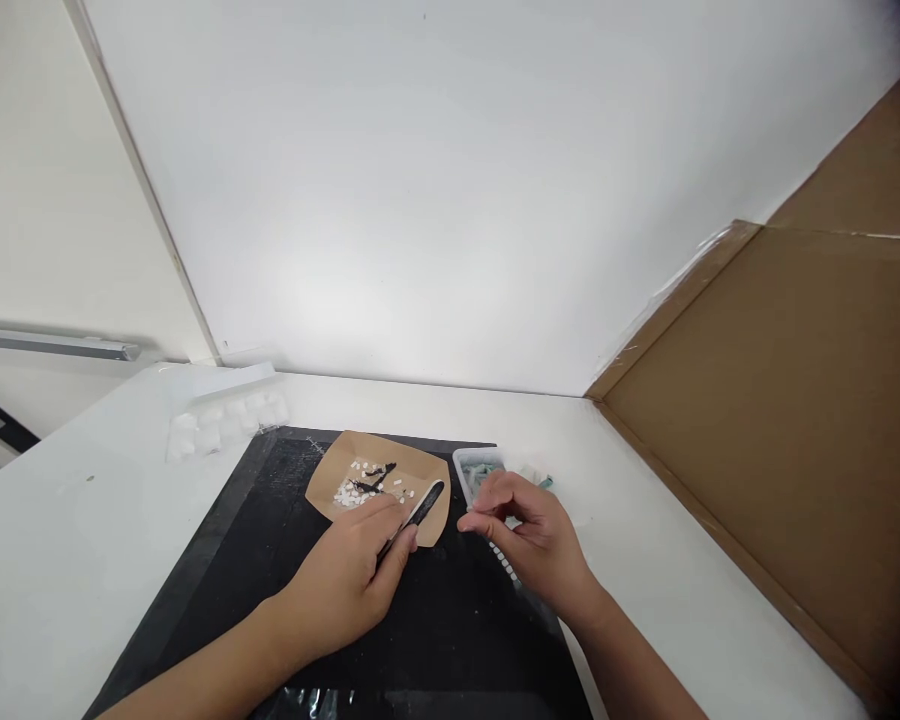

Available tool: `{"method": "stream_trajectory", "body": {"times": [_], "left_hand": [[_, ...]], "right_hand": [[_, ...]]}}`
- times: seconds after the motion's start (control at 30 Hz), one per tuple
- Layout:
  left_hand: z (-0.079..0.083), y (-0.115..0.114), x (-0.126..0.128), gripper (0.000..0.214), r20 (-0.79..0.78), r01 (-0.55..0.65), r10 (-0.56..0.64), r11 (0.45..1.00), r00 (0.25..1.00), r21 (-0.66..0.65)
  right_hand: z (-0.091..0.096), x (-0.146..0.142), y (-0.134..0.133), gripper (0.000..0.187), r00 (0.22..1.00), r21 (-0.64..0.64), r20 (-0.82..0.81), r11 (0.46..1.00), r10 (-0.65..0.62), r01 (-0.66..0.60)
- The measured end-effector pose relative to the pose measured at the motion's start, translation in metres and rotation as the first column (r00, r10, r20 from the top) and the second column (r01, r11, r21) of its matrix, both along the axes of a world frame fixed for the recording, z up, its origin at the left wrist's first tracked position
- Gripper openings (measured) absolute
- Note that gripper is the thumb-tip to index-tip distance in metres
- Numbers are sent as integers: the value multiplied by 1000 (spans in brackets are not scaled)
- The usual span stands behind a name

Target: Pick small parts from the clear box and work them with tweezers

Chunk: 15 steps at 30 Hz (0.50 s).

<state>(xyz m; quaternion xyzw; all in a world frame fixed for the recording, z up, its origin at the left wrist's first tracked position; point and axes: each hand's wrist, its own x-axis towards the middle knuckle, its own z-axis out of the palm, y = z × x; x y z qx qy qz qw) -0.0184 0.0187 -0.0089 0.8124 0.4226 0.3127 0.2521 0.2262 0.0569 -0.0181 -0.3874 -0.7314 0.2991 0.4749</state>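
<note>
Over the black mat (pixel 450 630), the left hand (pixel 360 565), nearer to it, has its fingers closed on a slim black strip (pixel 429 502), long axis toward one o'clock. From the fingertips of the right hand (pixel 532 540), the strip lies at ten; thumb and forefinger nearly meet, their hold unclear. Beyond: a kraft-paper tray (pixel 332 476) with white bits (pixel 346 497) and, toward twelve from those fingertips, a plastic tub (pixel 477 454).

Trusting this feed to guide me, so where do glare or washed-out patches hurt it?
Head view throughout: a bright glow on the wall; glints along the near edge of the mat; the white tray nearly washing out against the table; the top right corner dark.
</note>
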Motion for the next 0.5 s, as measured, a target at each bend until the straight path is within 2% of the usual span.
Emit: {"method": "stream_trajectory", "body": {"times": [0.1, 0.27, 0.37, 0.5], "left_hand": [[0, 2, 0, 26, -2, -17, 17, 1000, 1000, 8], [-1, 5, -1, 27, 9, -55, 55, 998, 998, 11], [-3, 7, -2, 28, 9, -71, 71, 997, 997, 9], [-5, 7, -3, 27, 18, -73, 72, 997, 997, 24]], "right_hand": [[-4, -4, -2, 24, 1000, -30, -12, 1000, 2, -2], [-8, -7, -2, 23, 1000, -175, 21, 984, -14, 18], [-6, -9, -1, 20, 1000, -242, -4, 970, 12, -13], [-8, -11, 0, 14, 998, -252, -8, 966, 57, -57]]}}
